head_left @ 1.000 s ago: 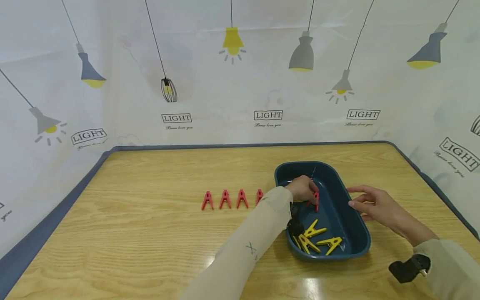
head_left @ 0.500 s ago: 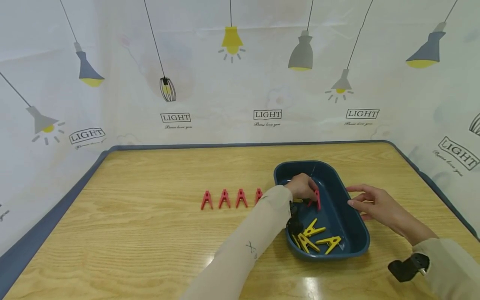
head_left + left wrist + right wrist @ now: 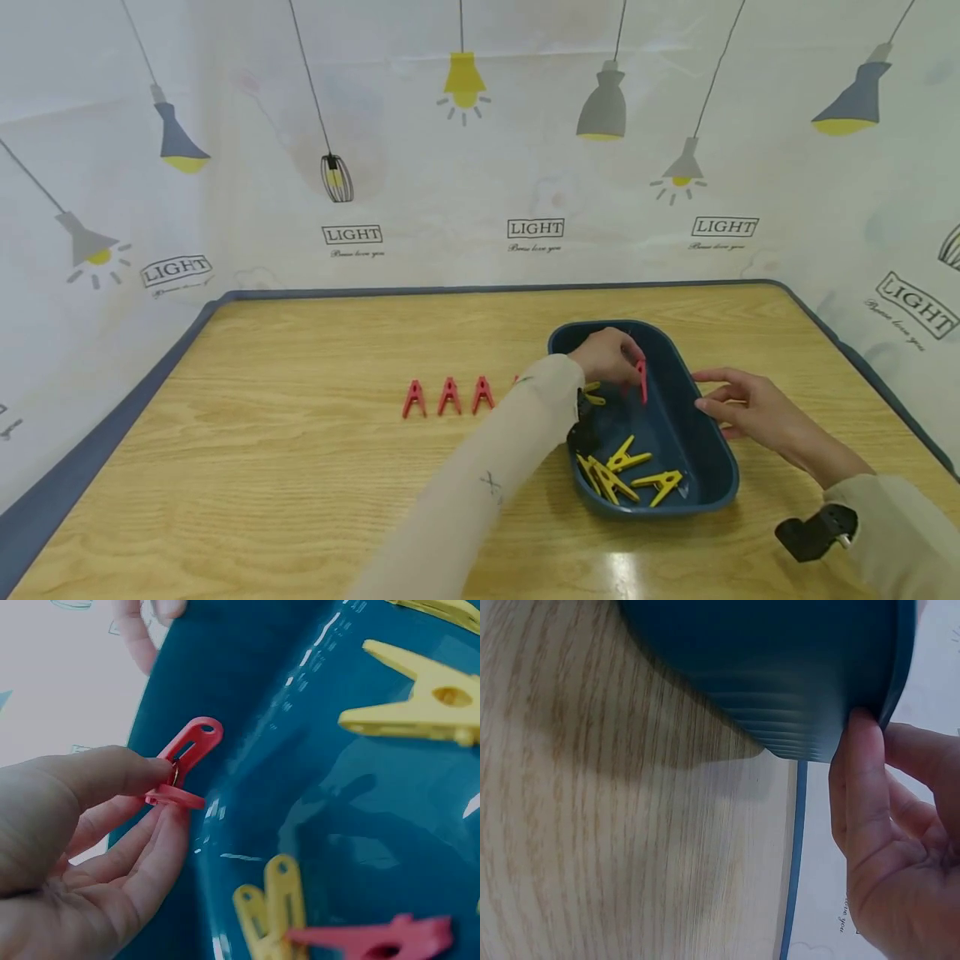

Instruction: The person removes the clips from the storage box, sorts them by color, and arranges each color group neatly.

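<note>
The left hand (image 3: 609, 357) is reaching across into the dark blue tray (image 3: 716, 479), its sleeved forearm running from the near centre up to the tray's left rim. Its thumb and fingers (image 3: 142, 859) are pinching a red clothespin (image 3: 641, 379), gripping it at the spring end. The clothespin is hanging over the far half of the tray, its long axis close to upright in the head view and its looped tip pointing away from the palm in the left wrist view.

The right hand (image 3: 738, 407) is resting against the tray's right rim; its thumb (image 3: 862, 787) is pressing on the outer wall and the fingers are only lightly bent, enclosing nothing.

Yellow clothespins (image 3: 622, 475) are lying in the near part of the tray. Red clothespins (image 3: 448, 397) are standing in a row on the table (image 3: 300, 500), left of the tray.
</note>
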Motion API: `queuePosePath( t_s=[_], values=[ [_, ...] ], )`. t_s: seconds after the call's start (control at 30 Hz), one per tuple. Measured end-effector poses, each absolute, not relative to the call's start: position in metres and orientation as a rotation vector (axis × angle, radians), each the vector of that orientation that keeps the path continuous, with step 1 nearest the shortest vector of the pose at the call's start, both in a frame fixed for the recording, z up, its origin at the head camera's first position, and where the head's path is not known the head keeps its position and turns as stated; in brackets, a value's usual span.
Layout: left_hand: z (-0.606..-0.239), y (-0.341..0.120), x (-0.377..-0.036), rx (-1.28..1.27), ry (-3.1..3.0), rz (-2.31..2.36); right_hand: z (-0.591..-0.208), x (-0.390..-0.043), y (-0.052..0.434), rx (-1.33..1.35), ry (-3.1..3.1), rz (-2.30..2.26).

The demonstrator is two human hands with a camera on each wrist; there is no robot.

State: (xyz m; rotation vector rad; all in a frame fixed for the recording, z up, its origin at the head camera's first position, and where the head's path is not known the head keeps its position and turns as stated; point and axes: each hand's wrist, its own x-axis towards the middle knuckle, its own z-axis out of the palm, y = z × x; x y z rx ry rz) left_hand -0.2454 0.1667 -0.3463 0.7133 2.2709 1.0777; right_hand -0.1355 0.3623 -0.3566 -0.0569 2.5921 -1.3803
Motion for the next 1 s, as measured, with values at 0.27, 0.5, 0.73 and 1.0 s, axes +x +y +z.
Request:
queuePosePath(
  t_s=[0.27, 0.5, 0.73, 1.0],
  values=[
    [-0.330, 0.153, -0.252, 0.862, 2.283, 1.054, -0.356, -0.135, 0.361, -0.071, 2.606, -1.372],
    [-0.316, 0.132, -0.250, 0.964, 2.282, 1.062, -0.357, -0.134, 0.361, -0.074, 2.626, -1.353],
    [-0.309, 0.111, -0.244, 0.861, 2.104, 1.307, -0.356, -0.133, 0.361, -0.085, 2.643, -1.333],
    [-0.296, 0.075, -0.225, 0.919, 2.112, 1.277, -0.357, -0.134, 0.359, -0.091, 2.653, -1.318]
  ],
)
